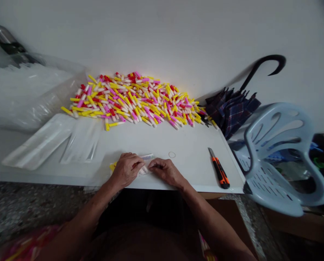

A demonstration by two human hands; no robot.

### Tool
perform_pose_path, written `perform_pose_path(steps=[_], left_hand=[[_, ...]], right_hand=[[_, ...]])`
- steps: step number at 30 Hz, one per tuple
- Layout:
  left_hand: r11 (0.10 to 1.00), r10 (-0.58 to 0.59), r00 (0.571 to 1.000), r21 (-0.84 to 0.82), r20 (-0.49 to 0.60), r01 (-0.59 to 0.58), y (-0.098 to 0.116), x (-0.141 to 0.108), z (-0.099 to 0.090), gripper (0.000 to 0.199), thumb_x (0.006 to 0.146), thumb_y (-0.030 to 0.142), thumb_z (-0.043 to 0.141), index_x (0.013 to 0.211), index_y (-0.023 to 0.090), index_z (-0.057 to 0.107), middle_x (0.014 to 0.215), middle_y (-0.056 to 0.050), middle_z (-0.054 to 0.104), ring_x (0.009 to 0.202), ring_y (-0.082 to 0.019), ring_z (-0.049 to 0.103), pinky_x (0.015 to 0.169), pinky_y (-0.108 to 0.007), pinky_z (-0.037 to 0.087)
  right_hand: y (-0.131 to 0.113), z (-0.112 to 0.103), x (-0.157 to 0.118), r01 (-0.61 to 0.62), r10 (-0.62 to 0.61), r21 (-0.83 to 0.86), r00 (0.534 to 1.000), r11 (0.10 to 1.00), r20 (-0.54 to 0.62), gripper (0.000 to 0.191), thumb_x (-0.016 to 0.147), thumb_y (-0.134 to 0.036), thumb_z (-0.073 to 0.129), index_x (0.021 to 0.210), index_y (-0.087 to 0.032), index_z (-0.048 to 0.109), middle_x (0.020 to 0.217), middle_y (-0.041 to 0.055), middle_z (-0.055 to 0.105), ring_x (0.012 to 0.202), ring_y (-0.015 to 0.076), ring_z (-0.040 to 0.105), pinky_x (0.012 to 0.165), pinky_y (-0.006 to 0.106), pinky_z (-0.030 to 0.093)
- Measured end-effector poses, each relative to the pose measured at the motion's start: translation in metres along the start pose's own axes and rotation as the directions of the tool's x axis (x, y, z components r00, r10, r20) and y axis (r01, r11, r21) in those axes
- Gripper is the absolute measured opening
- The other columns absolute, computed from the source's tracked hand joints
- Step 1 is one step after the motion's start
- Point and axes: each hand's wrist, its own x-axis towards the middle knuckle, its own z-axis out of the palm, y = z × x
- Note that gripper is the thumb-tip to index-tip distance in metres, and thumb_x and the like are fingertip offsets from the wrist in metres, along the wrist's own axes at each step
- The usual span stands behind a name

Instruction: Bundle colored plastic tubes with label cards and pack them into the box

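Close to the table's front edge, my left hand (127,169) is closed on a small clear plastic packet (148,157) with a printed strip at its top. Something yellow (113,166) shows from under this hand on its left side. My right hand (167,172) has its fingers pinched together at the packet's right end; the fingertips partly hide what they grip. A thin rubber band (172,154) lies on the table just beyond my right hand.
Along the wall lies a big pile of small yellow, pink, red and white tubes (135,99). Flat clear bags (82,139) and a large plastic sack (28,94) are at left. A box cutter (218,168), a folded umbrella (231,108) and a blue chair (278,156) stand or lie at right.
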Motion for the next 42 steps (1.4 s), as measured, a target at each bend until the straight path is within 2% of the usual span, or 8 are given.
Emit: perform_pose_path(steps=[9, 17, 23, 28, 36, 39, 40, 42], left_hand=[[1.000, -0.010, 1.000, 0.024, 0.011, 0.010, 0.001, -0.002, -0.003, 0.017, 0.099, 0.028, 0.061, 0.085, 0.024, 0.071, 0.082, 0.000, 0.073, 0.083, -0.020, 0.064, 0.088, -0.041, 0.043], [0.999, 0.030, 0.999, 0.020, 0.018, -0.030, 0.003, -0.001, -0.005, 0.022, 0.099, 0.027, 0.058, 0.082, 0.023, 0.071, 0.080, -0.002, 0.073, 0.081, -0.019, 0.063, 0.087, -0.039, 0.045], [0.998, 0.053, 0.993, 0.020, 0.104, -0.055, -0.008, -0.001, -0.011, 0.021, 0.099, 0.032, 0.058, 0.086, 0.025, 0.073, 0.083, -0.001, 0.074, 0.083, -0.020, 0.065, 0.085, -0.037, 0.047], [0.997, 0.076, 0.997, 0.023, 0.015, -0.077, -0.010, 0.001, -0.005, 0.019, 0.099, 0.029, 0.059, 0.085, 0.024, 0.071, 0.082, 0.000, 0.072, 0.081, -0.020, 0.064, 0.084, -0.037, 0.046], [1.000, 0.009, 1.000, 0.005, -0.024, -0.009, -0.007, 0.005, 0.000, 0.018, 0.099, 0.032, 0.061, 0.086, 0.024, 0.069, 0.082, 0.000, 0.072, 0.081, -0.020, 0.065, 0.085, -0.038, 0.046], [1.000, -0.013, 1.000, 0.009, -0.018, 0.013, -0.007, 0.004, 0.002, 0.020, 0.101, 0.035, 0.060, 0.087, 0.024, 0.069, 0.081, 0.000, 0.070, 0.082, -0.021, 0.064, 0.086, -0.039, 0.045], [1.000, -0.020, 1.000, 0.011, -0.020, 0.021, -0.007, 0.004, 0.003, 0.021, 0.101, 0.036, 0.059, 0.086, 0.024, 0.069, 0.081, 0.000, 0.070, 0.083, -0.021, 0.063, 0.086, -0.039, 0.044], [0.999, -0.034, 0.999, 0.015, -0.028, 0.035, -0.007, 0.003, 0.005, 0.021, 0.101, 0.035, 0.059, 0.086, 0.024, 0.068, 0.082, 0.000, 0.070, 0.084, -0.021, 0.063, 0.087, -0.039, 0.044]], right_hand=[[0.002, -0.005, -0.004, -0.057, 0.033, 0.228, 0.994, 0.972, 0.107, 0.014, 0.095, -0.025, 0.070, 0.108, -0.021, 0.067, 0.102, 0.0033, 0.073, 0.096, 0.0163, 0.069, 0.087, 0.030, 0.053], [0.007, 0.009, -0.010, 0.093, -0.096, -0.084, 0.995, 0.992, -0.036, 0.025, 0.094, -0.020, 0.070, 0.118, -0.026, 0.070, 0.117, 0.0073, 0.071, 0.107, 0.0213, 0.068, 0.100, 0.039, 0.053], [0.007, 0.014, -0.006, 0.114, -0.135, -0.197, 0.986, 0.974, -0.095, 0.036, 0.089, -0.021, 0.078, 0.123, -0.027, 0.067, 0.103, 0.0030, 0.079, 0.102, 0.0233, 0.069, 0.102, 0.041, 0.046], [0.007, 0.019, 0.000, 0.089, -0.125, -0.244, 0.982, 0.966, -0.140, 0.049, 0.088, -0.011, 0.074, 0.132, -0.028, 0.061, 0.102, 0.0008, 0.080, 0.100, 0.0234, 0.070, 0.107, 0.044, 0.040], [0.006, -0.004, 0.005, 0.213, -0.206, -0.067, 0.974, 0.975, 0.094, 0.050, 0.100, -0.022, 0.058, 0.150, -0.028, 0.052, 0.110, 0.0042, 0.077, 0.105, 0.0209, 0.070, 0.099, 0.038, 0.050], [0.019, -0.046, 0.022, 0.084, -0.091, -0.060, 0.987, 0.995, -0.131, 0.044, 0.101, -0.036, 0.058, 0.143, -0.021, 0.058, 0.101, 0.0051, 0.076, 0.088, 0.0172, 0.070, 0.083, 0.030, 0.053], [0.025, -0.066, 0.032, 0.023, -0.061, -0.130, 0.953, 0.991, -0.297, 0.040, 0.099, -0.038, 0.059, 0.134, -0.019, 0.064, 0.099, 0.0055, 0.076, 0.085, 0.0168, 0.069, 0.081, 0.028, 0.052], [0.037, -0.114, 0.055, -0.168, -0.021, -0.254, 0.796, 0.952, -0.605, 0.039, 0.097, -0.039, 0.057, 0.125, -0.015, 0.069, 0.091, 0.0055, 0.075, 0.079, 0.0166, 0.066, 0.077, 0.027, 0.050]])
